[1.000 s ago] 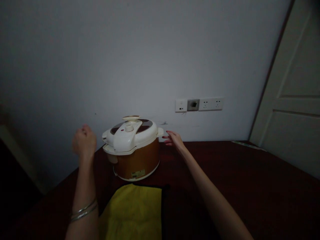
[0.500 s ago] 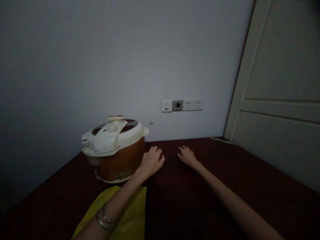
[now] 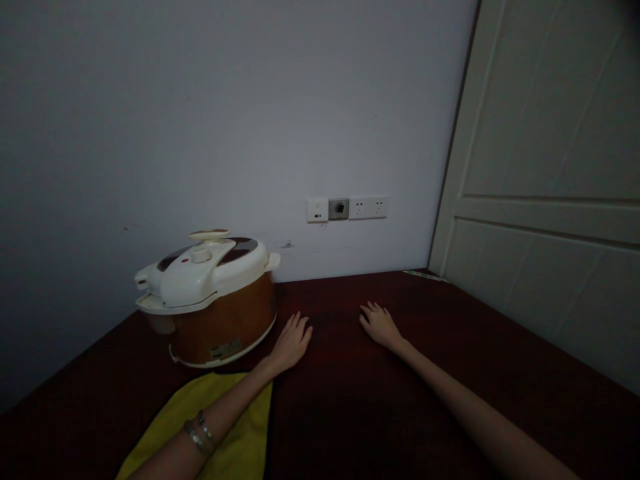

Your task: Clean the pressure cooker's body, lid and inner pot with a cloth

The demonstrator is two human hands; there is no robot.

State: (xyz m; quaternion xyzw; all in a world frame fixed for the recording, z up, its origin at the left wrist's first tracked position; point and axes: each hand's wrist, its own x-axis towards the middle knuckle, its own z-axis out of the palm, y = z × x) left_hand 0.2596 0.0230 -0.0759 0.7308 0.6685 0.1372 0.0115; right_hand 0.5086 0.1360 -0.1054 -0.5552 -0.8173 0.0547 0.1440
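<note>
My left hand (image 3: 291, 343) lies palm down on the dark red tabletop (image 3: 345, 400), fingers stretched out and holding nothing. Just left of it stands an electric pressure cooker (image 3: 225, 323) with a white lid and an orange-brown body. Two bracelets circle my left wrist, and that forearm crosses over a yellow cloth (image 3: 245, 427) with a dark edge. My right hand (image 3: 379, 325) also rests flat on the table, a hand's width or more to the right, its fingers slightly spread with nothing in them.
A row of wall sockets (image 3: 369, 207) and a dark switch (image 3: 339, 209) sit on the pale wall behind the table. To the right rises a panelled door (image 3: 545, 167). A thin strip (image 3: 426, 275) lies at the table's back right corner.
My left hand has gone from bent, raised fingers to lying flat, nearer to me. My right hand has come slightly nearer too. The view has turned a little to the right.
</note>
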